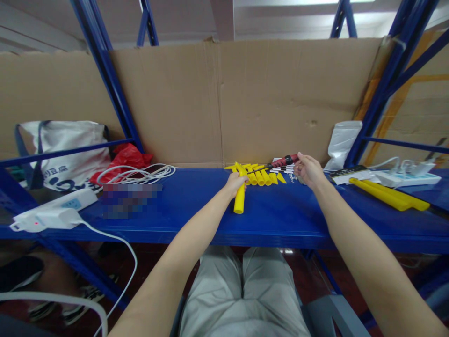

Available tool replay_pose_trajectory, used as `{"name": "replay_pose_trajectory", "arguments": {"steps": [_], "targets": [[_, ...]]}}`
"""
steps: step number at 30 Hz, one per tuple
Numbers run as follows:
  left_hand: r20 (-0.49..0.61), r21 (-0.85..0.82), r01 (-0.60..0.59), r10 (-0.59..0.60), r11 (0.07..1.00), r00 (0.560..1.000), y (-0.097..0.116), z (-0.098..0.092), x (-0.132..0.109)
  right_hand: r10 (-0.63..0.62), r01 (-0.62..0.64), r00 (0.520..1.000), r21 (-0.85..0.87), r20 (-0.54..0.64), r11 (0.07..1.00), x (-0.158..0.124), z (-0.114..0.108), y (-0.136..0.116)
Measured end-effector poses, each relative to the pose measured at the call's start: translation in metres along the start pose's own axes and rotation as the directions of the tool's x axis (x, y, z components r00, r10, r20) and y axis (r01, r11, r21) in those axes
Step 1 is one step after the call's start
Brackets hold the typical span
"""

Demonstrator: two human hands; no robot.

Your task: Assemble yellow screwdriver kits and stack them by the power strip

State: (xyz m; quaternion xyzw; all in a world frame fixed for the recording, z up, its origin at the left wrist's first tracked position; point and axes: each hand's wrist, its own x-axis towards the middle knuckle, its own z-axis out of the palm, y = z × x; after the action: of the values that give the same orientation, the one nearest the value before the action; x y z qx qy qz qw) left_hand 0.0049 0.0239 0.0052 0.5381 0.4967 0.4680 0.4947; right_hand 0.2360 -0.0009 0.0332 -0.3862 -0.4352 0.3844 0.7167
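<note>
My left hand (235, 184) is closed around a yellow plastic tube piece (239, 201), its round open end pointing toward me and a pointed part at its far end. In my right hand (309, 171), the fingers pinch the rear of a screwdriver (283, 162) with a red and black handle. Its thin shaft slants left, and the tip meets or passes close by the yellow piece at my left hand; exact contact is too small to tell. Just behind lie several similar yellow tube pieces (261, 179) in a row, with a small yellow triangular piece (281, 178) at the right end.
On the blue shelf (196, 206), a white power strip (56, 210), coiled white cable (147, 174), red plastic bag (122, 161) and cloth tote bag (70, 154) occupy the left. Long yellow parts (389, 194) and another power strip (407, 178) lie right. Cardboard (259, 103) stands behind.
</note>
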Motion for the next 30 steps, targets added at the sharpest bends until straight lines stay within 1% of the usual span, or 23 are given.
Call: {"name": "replay_pose_trajectory", "arguments": {"steps": [4, 8, 12, 16, 18, 20, 23, 26, 30], "targets": [[-0.001, -0.005, -0.003, 0.003, 1.0, 1.0, 0.0, 0.001, -0.001, 0.005, -0.004, 1.0, 0.017, -0.026, 1.0, -0.002, 0.002, -0.002], [0.009, -0.011, -0.005, 0.005, 1.0, 1.0, 0.0, 0.0, -0.001, -0.002, 0.002, 1.0, 0.002, 0.016, 1.0, -0.006, 0.002, -0.004], [0.015, -0.016, 0.001, 0.0, 1.0, 1.0, 0.0, 0.0, -0.001, 0.017, -0.018, 0.999, 0.041, 0.036, 0.999, -0.009, 0.004, -0.008], [0.008, -0.02, -0.005, 0.005, 1.0, 1.0, 0.0, 0.0, -0.002, -0.028, 0.021, 0.993, 0.066, 0.112, 0.998, -0.01, 0.005, -0.011], [0.004, -0.016, -0.003, 0.004, 1.0, 1.0, 0.0, 0.001, -0.003, -0.065, 0.056, 0.989, 0.069, 0.131, 0.996, -0.008, 0.004, -0.01], [0.003, -0.003, 0.0, 0.0, 1.0, 1.0, 0.001, 0.001, -0.004, -0.105, 0.099, 0.988, 0.061, 0.112, 0.993, -0.005, 0.003, -0.006], [0.016, 0.016, 0.0, 0.0, 1.0, 1.0, 0.001, 0.001, -0.005, -0.141, 0.138, 0.989, 0.052, 0.053, 0.989, 0.0, 0.0, -0.001], [0.027, 0.016, -0.008, 0.008, 1.0, 1.0, 0.002, 0.001, -0.005, -0.127, 0.126, 0.992, 0.057, 0.013, 0.99, 0.003, -0.001, 0.001], [0.01, 0.016, -0.012, 0.012, 1.0, 1.0, 0.002, 0.001, -0.005, -0.09, 0.09, 0.996, 0.049, -0.018, 0.995, 0.0, 0.0, 0.0]]}}
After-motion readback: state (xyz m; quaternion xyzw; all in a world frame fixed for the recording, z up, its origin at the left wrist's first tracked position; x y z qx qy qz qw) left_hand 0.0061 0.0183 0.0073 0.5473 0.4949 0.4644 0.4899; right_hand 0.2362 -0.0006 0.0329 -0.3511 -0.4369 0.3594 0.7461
